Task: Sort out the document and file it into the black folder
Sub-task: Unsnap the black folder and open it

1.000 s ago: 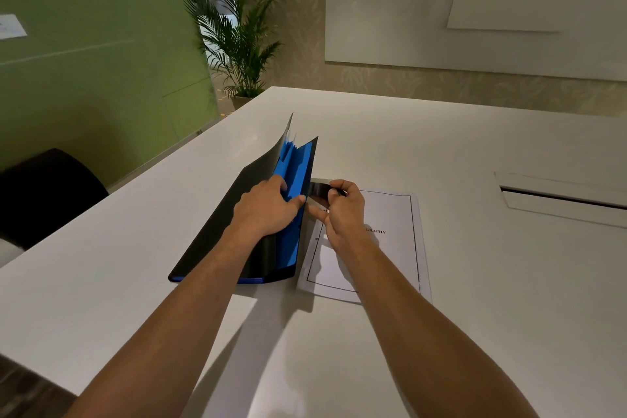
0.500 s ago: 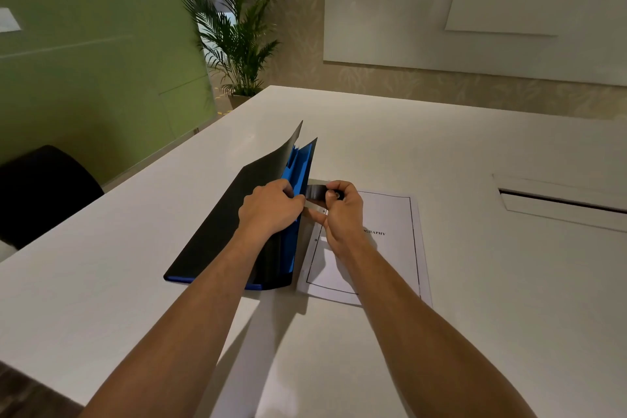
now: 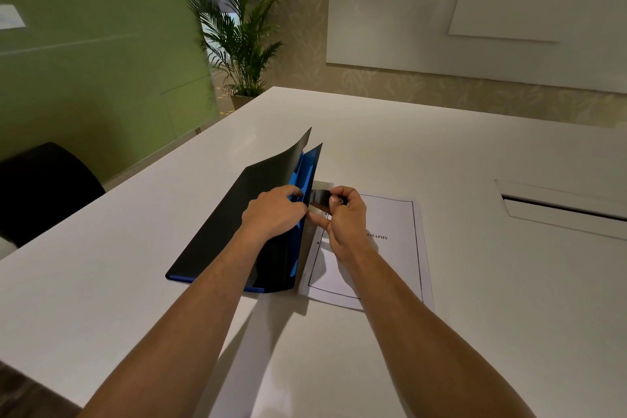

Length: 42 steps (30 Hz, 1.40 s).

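Observation:
A black folder (image 3: 237,210) with blue inner pockets lies on the white table (image 3: 475,299), its covers raised and nearly together. My left hand (image 3: 273,214) presses on the upper cover near its right edge. Beside the folder lies a white printed document (image 3: 390,248) with a thin black border. My right hand (image 3: 342,219) rests on the document's left part and pinches a dark shiny flap or strap (image 3: 319,196) that reaches out from the folder's edge. What lies under my right hand is hidden.
A recessed cable slot (image 3: 563,207) sits in the table at the right. A black chair (image 3: 44,187) stands at the left table edge. A potted palm (image 3: 241,41) and a green wall panel (image 3: 84,61) are beyond the table's far left corner.
The folder's covers have folded closer together, hiding most of the blue inside. My right hand keeps its pinch on the dark flap. The view has shifted slightly.

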Motion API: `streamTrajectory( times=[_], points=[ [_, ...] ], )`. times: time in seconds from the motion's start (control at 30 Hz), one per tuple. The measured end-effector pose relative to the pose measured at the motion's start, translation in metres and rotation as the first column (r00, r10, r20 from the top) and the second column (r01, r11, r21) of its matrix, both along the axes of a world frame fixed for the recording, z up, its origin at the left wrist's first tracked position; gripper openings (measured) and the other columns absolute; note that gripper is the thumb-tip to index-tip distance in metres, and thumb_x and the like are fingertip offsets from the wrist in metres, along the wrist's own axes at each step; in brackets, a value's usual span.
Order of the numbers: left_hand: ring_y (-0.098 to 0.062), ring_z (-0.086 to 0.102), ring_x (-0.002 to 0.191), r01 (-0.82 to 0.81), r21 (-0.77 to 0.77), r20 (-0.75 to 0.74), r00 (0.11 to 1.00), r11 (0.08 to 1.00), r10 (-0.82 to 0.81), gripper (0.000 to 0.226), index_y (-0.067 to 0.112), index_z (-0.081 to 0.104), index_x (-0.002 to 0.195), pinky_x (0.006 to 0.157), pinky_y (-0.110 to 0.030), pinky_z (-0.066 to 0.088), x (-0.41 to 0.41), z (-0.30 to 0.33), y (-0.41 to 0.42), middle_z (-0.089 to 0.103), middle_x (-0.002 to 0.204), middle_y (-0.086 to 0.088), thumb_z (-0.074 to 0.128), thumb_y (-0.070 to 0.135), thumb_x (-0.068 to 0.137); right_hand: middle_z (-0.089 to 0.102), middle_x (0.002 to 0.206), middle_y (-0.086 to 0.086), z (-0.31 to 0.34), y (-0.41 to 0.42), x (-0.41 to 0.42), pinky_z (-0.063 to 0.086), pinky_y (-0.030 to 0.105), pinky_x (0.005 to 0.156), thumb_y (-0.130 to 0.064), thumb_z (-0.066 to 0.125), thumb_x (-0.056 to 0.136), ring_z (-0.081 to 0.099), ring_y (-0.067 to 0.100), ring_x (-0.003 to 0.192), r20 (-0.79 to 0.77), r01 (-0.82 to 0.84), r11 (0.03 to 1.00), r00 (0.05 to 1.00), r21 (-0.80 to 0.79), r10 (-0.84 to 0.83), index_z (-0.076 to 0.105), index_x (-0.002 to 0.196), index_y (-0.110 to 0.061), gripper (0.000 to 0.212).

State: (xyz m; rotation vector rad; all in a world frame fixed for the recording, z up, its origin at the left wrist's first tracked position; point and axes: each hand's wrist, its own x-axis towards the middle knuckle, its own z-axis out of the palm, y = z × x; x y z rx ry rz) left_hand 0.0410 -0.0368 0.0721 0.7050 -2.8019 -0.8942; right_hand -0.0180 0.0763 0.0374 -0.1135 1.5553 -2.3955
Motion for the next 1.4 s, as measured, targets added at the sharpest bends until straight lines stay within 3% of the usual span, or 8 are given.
streamTrajectory(
  times=[0.27, 0.47, 0.63, 0.83, 1.1, 1.27, 1.33, 1.4],
  points=[
    [-0.017, 0.056, 0.091, -0.026, -0.028, -0.042, 0.999, 0.999, 0.025, 0.038, 0.038, 0.051, 0.127, 0.083, -0.039, 0.053, 0.001, -0.003, 0.003, 0.061, 0.120, -0.001, 0.055, 0.042, 0.089, 0.054, 0.109, 0.011, 0.000, -0.001, -0.002, 0.059, 0.026, 0.054, 0.003, 0.040, 0.100, 0.065, 0.025, 0.092, 0.014, 0.016, 1.000, 1.000, 0.004, -0.016, 0.053, 0.105, -0.009, 0.018],
    [-0.024, 0.058, 0.106, -0.031, -0.090, -0.019, 0.999, 0.995, 0.030, 0.047, 0.036, 0.045, 0.136, 0.086, -0.039, 0.049, 0.002, -0.005, 0.009, 0.059, 0.127, -0.003, 0.054, 0.041, 0.090, 0.054, 0.112, 0.012, -0.009, -0.002, -0.001, 0.060, 0.028, 0.057, 0.002, 0.040, 0.100, 0.065, 0.031, 0.100, 0.017, 0.043, 0.999, 0.999, 0.029, -0.043, 0.053, 0.107, -0.008, 0.018],
    [-0.028, 0.056, 0.113, 0.018, -0.192, 0.021, 1.000, 0.981, -0.014, 0.064, 0.030, 0.030, 0.146, 0.089, -0.042, 0.050, 0.004, -0.008, 0.011, 0.051, 0.135, -0.008, 0.057, 0.038, 0.089, 0.055, 0.117, 0.015, -0.011, -0.002, -0.006, 0.061, 0.029, 0.059, 0.001, 0.040, 0.100, 0.063, 0.033, 0.105, 0.004, 0.047, 0.994, 0.999, 0.096, -0.047, 0.053, 0.107, -0.009, 0.018],
    [-0.033, 0.051, 0.122, 0.117, -0.147, 0.098, 0.990, 0.982, -0.104, 0.089, 0.025, 0.015, 0.150, 0.094, -0.045, 0.049, 0.004, -0.002, 0.003, 0.044, 0.140, -0.011, 0.070, 0.024, 0.080, 0.055, 0.115, 0.016, -0.013, 0.001, -0.012, 0.062, 0.031, 0.061, 0.000, 0.039, 0.100, 0.064, 0.031, 0.104, -0.010, 0.066, 0.984, 0.998, 0.168, -0.065, 0.053, 0.098, -0.013, 0.020],
    [-0.037, 0.040, 0.134, 0.229, -0.158, 0.168, 0.965, 0.961, -0.202, 0.093, 0.029, 0.008, 0.151, 0.105, -0.052, 0.041, 0.002, 0.010, -0.002, 0.025, 0.155, -0.012, 0.066, 0.016, 0.079, 0.056, 0.110, 0.011, -0.011, 0.002, -0.020, 0.060, 0.026, 0.059, 0.001, 0.049, 0.097, 0.065, 0.021, 0.081, -0.055, 0.101, 0.957, 0.995, 0.274, -0.089, 0.053, 0.091, -0.018, 0.021],
    [-0.029, 0.059, 0.100, 0.237, -0.229, 0.125, 0.969, 0.944, -0.213, 0.068, 0.031, 0.021, 0.148, 0.080, -0.038, 0.053, 0.004, 0.010, 0.007, 0.049, 0.133, -0.016, 0.050, 0.008, 0.091, 0.058, 0.106, 0.009, -0.010, 0.005, -0.023, 0.062, 0.035, 0.073, 0.000, 0.052, 0.096, 0.067, 0.027, 0.094, -0.126, 0.084, 0.922, 0.991, 0.378, -0.038, 0.056, 0.099, -0.012, 0.014],
    [-0.021, 0.057, 0.084, 0.241, -0.237, 0.117, 0.969, 0.941, -0.219, 0.058, 0.032, 0.031, 0.144, 0.070, -0.032, 0.051, 0.003, 0.006, 0.008, 0.054, 0.127, -0.015, 0.046, 0.007, 0.093, 0.061, 0.107, 0.008, -0.007, 0.009, -0.023, 0.060, 0.033, 0.079, -0.004, 0.053, 0.096, 0.065, 0.025, 0.096, -0.196, 0.098, 0.862, 0.981, 0.496, 0.001, 0.056, 0.106, -0.013, 0.014],
    [-0.019, 0.057, 0.078, 0.226, -0.230, 0.105, 0.973, 0.947, -0.206, 0.044, 0.026, 0.046, 0.134, 0.066, -0.029, 0.051, -0.001, 0.000, 0.008, 0.057, 0.122, -0.013, 0.044, 0.007, 0.094, 0.063, 0.111, 0.009, -0.004, 0.017, -0.023, 0.054, 0.025, 0.074, -0.009, 0.056, 0.096, 0.062, 0.020, 0.092, -0.282, 0.151, 0.783, 0.959, 0.604, 0.032, 0.055, 0.116, -0.014, 0.021]
  ],
)
